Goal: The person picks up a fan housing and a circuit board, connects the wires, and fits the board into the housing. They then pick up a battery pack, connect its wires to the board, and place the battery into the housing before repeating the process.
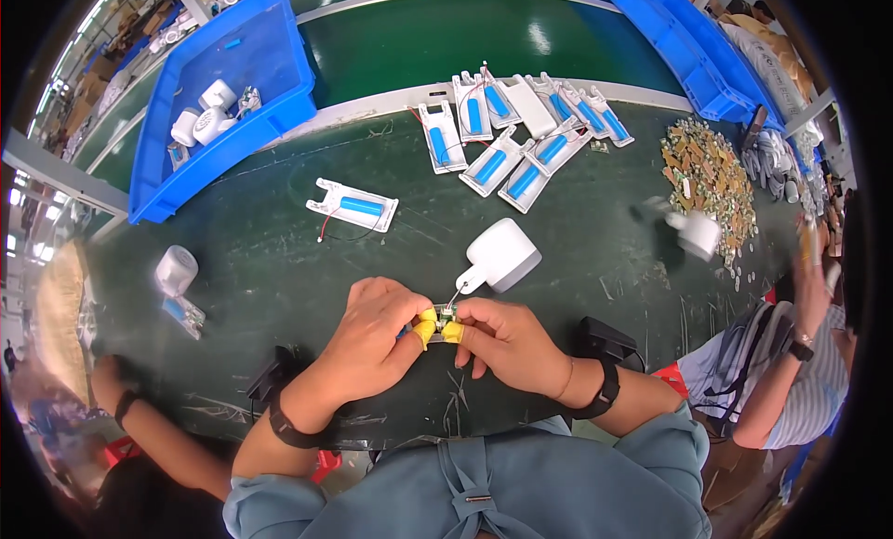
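Close to the table's front edge, my left hand (370, 342) and my right hand (510, 342) meet over a small assembly with a green circuit board (446, 318). Yellow finger covers sit on some fingertips of both hands. Each hand pinches one side of the assembly; a bit of blue shows under the left fingers, which hide most of it. Just beyond lies a white rounded housing (502, 253) with a tab, and a dark wire runs from the tab toward the board. Farther left, a white tray part with a blue battery (361, 205) lies by itself.
Several white parts with blue batteries (526, 181) cluster at the back. Small circuit boards (702, 181) are heaped at right, near a blurred white housing (698, 234). A blue bin (307, 106) holds white housings. Another housing (176, 270) lies left. Co-workers' arms (177, 446) flank me.
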`<state>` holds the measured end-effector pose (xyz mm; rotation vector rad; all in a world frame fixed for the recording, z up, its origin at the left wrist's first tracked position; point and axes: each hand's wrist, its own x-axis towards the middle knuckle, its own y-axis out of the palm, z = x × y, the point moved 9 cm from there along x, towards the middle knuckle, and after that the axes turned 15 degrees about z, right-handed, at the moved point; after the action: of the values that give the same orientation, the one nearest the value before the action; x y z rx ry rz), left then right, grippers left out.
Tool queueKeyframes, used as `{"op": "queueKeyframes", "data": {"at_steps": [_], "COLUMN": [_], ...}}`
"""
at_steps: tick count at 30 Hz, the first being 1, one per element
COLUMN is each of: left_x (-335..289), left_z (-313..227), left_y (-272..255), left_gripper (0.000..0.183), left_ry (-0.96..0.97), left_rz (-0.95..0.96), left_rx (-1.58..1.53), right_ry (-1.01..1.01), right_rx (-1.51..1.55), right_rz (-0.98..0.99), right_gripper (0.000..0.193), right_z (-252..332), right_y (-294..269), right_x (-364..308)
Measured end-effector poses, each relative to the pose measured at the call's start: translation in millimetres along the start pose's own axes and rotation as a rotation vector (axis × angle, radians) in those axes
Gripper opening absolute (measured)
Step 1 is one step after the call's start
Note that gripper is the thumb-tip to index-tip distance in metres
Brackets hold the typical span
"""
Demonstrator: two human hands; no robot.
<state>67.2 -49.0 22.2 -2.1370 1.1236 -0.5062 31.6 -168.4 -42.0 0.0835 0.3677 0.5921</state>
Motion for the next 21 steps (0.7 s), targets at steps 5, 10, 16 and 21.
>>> {"op": "queueKeyframes", "data": {"at_steps": [5, 10, 16, 21], "left_x": [1, 2, 2, 2], "left_z": [2, 2, 0, -1], "left_y": [1, 0, 2, 0], "left_gripper": [0.026, 0.025, 0.028, 0.024], "left_ry": [-0.01, -0.005, 0.027, 0.007], "left_rz": [-0.001, -0.007, 0.019, -0.047], "left_rx": [-0.003, -0.02, 0.004, 0.023], "right_ry": [-0.016, -0.044, -0.024, -0.06], "right_rx": [-0.032, -0.016, -0.024, -0.143], "right_rz": [0.004, -0.026, -0.003, -0.028], "right_gripper": [0.018, 0.015, 0.014, 0.015], "right_z": [3, 5, 5, 13], "right_y": [0, -2, -1, 1], "right_x": [-2, -3, -3, -4]}}
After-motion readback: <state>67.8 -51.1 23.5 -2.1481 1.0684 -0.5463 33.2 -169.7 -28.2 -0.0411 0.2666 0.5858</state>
